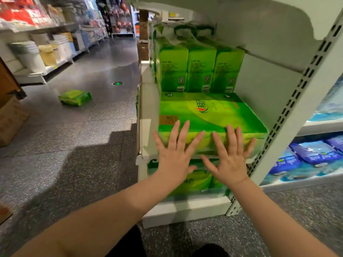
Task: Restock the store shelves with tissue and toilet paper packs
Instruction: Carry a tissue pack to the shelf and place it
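- The white shelf (148,108) unit fills the right of the scene, with dark speckled floor (74,145) to its left.
- A large green tissue pack (207,112) lies flat on the middle shelf, its near edge at the shelf front.
- Three upright green packs (201,69) stand just behind it, farther in.
- Blue packs (313,154) sit on the neighbouring shelves, far right.
- The left hand (174,154) and right hand (232,160), fingers straight and spread, press on the flat pack's near face, gripping nothing.
- A small green pack (75,97) lies on the floor, far left.
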